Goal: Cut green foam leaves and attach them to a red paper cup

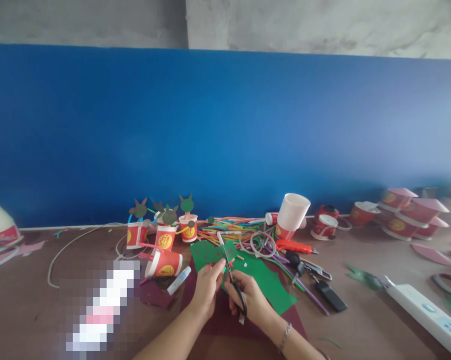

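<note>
My right hand point(248, 295) is closed round the black handles of a pair of scissors point(236, 286), whose blades point up and away. Close by on the left, my left hand point(208, 287) pinches a small piece at the blades; green and a bit of red show there, but its shape is unclear. Green paper point(272, 281) lies beneath and beyond both hands, on top of dark red paper point(219, 320). A white marker point(219, 238) rests on the green sheet near the scissor tips. Left of my hands is a glue stick point(179, 280).
Red paper cups point(165, 239) with green figures stand at the left, one lying on its side. Behind are coloured sticks point(229, 229), stacked white cups point(293, 212) and an orange cutter point(295, 246). Keys point(330, 295) and a power strip point(424, 310) lie right.
</note>
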Tool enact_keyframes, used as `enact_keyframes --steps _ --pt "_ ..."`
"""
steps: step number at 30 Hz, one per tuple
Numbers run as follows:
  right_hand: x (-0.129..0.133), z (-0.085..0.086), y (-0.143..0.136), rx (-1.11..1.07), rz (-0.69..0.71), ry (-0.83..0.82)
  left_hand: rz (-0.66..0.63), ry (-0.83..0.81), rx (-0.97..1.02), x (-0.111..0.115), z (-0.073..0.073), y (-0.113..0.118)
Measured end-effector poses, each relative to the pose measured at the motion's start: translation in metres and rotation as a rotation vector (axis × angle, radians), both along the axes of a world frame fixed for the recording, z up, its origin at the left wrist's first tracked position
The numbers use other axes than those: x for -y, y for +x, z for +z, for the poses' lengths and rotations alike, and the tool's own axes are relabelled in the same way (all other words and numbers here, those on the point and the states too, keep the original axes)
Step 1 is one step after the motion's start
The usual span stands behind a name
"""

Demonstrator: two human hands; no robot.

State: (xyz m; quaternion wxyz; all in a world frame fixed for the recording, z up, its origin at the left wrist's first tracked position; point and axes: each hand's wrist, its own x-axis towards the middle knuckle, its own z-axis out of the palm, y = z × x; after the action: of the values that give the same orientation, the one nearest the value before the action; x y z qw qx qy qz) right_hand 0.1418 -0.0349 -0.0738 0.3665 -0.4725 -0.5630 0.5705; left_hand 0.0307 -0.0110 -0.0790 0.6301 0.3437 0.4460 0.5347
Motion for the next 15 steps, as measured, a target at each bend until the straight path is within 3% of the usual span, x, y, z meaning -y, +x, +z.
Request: enact_keyframes --steps 15 --pt "-0.0041 -0.0048 0.0048 0.007 -0.027 -0.004 0.045 0.057 -0.043 -0.0023 0.0091 -0.0053"
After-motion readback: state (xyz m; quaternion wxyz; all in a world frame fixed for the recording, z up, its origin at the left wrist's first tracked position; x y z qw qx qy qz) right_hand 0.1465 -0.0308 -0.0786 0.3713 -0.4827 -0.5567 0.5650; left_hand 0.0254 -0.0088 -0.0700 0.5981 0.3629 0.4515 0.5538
